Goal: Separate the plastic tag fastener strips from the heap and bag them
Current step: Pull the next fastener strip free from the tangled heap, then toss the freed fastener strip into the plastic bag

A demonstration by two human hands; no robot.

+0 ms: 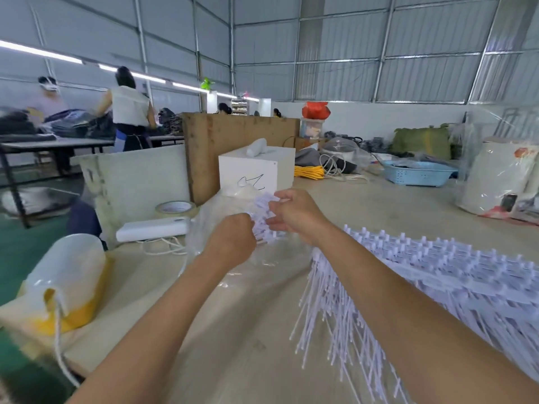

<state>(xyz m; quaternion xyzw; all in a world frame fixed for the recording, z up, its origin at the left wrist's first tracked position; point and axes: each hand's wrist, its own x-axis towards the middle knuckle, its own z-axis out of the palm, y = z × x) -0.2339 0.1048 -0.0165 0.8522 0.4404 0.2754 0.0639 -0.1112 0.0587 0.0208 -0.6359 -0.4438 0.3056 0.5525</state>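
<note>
Bagging is underway. The left hand (pixel 233 239) and right hand (pixel 293 212) both pinch a small white plastic fastener strip bundle (pixel 264 218) over the clear plastic bag (pixel 204 228). A large white heap (pixel 423 275) remains at 4 o'clock.

Bare table (pixel 233 345) lies open just left of the heap of fastener strips (pixel 423 275), a clear lane toward the clear bag (pixel 221 223). Beyond the heap, a white box (pixel 256 170) and brown board (pixel 233 141) block the way. Farther left of it, a tape roll (pixel 175 207) and white jug (pixel 70 275) crowd the edge.
</note>
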